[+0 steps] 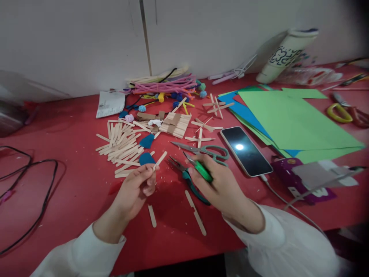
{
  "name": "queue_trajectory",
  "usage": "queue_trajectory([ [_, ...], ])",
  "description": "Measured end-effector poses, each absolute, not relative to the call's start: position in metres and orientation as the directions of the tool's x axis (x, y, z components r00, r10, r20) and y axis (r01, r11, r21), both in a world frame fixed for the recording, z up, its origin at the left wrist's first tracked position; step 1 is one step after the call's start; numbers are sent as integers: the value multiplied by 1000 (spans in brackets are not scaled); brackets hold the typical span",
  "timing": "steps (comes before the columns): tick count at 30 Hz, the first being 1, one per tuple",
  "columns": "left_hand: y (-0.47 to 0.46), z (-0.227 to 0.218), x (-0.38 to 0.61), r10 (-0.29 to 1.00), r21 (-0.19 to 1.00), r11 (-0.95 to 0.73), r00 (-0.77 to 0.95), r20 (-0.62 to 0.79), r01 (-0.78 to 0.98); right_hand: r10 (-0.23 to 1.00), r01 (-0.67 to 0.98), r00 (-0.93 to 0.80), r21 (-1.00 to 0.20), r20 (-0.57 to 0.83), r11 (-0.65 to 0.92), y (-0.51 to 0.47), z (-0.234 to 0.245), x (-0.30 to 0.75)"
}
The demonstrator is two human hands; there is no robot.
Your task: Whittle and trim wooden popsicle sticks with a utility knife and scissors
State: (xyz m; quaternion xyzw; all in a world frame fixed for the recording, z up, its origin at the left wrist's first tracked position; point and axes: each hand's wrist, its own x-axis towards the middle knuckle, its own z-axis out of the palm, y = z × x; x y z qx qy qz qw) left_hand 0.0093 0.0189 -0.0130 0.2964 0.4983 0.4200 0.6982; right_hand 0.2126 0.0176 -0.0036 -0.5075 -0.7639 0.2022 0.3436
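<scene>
Between the thumb and fingers of my left hand (137, 186) is a wooden craft stick (160, 160), its free end pointing up and right. My right hand (220, 184) is closed around the green handle of a craft knife (203, 170), whose blade points up and left, apart from the stick. Under the right hand lie teal-handled pliers (188, 179), partly covered. Grey-green scissors (211, 151) rest just beyond it. Nearer me on the table are a notched craft stick (196, 213) and a short cut stick piece (152, 216).
A pile of craft sticks (121, 146) spreads at left centre, with pipe cleaners (164, 84) behind. A phone (246, 151) with a cable, green paper sheets (296, 119) and a purple box (296, 181) occupy the right. A tumbler (286, 55) leans at the wall. Black cable (53, 184) lies left.
</scene>
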Motion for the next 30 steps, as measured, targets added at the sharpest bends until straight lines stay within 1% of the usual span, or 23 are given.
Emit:
queue_trajectory([
  [4, 21, -18, 10, 928, 914, 373, 56, -369, -160, 938, 700, -186, -631, 292, 335, 26, -10, 215],
  [6, 20, -19, 10, 944, 940, 330, 38, -328, -83, 934, 719, -177, -607, 312, 339, 31, -16, 217],
  [12, 15, -15, 9, 963, 962, 260, 57, -265, 85, 906, 769, -180, -519, 383, 372, 38, -21, 220],
  [17, 15, -15, 10, 969, 966, 216, 87, -230, 143, 903, 785, -228, -479, 364, 391, 43, -12, 225],
  [21, 19, -19, 11, 960, 958, 232, 116, -253, 168, 932, 823, -250, -449, 262, 347, 43, 4, 239],
  [23, 20, -20, 11, 956, 955, 242, 124, -265, 170, 927, 827, -340, -419, 159, 375, 33, 12, 241],
  [26, 21, -21, 11, 955, 956, 247, 127, -267, 155, 871, 824, -491, -334, -14, 458, 8, 16, 232],
  [28, 20, -21, 12, 956, 959, 244, 131, -262, 141, 845, 834, -525, -262, -103, 486, -11, 10, 222],
  [30, 19, -20, 13, 957, 962, 241, 136, -258, 127, 845, 851, -516, -205, -144, 484, -26, 0, 214],
])
